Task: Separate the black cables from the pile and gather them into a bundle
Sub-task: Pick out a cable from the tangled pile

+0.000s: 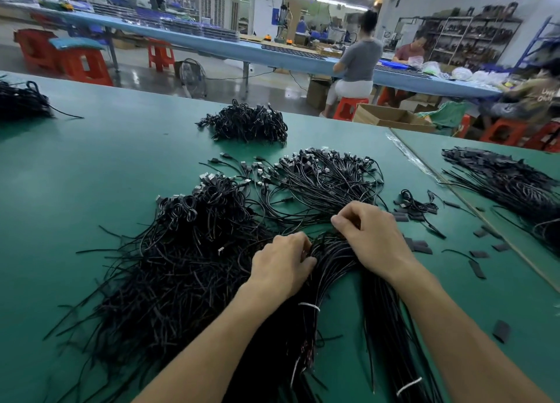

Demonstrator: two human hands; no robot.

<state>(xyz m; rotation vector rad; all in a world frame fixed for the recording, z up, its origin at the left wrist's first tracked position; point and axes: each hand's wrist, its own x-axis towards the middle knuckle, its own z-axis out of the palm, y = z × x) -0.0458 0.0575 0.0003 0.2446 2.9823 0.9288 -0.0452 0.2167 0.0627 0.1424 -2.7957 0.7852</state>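
**Both hands work at the head of the tied bundle**

The tied bundle of black cables lies on the green surface, running from the near edge away from the person, and a white tie is wrapped round it lower down. The left hand sits at the bundle's left side near its far end; its fingers are curled tight and dig into the strands, gripping them. The right hand lies over the bundle's right side with fingers bent and thumb pressed to the forefinger tip in a pinch. Whether a strand is caught in that pinch cannot be told.

Left of the bundle, and touching it, spreads a loose pile of black cables with looped ends. Beyond the bundle lies a fan of cables with plugs at their far ends, and further beyond that a compact heap. Right of the bundle, small black pieces are scattered, and well apart on the same side lies another cable stack
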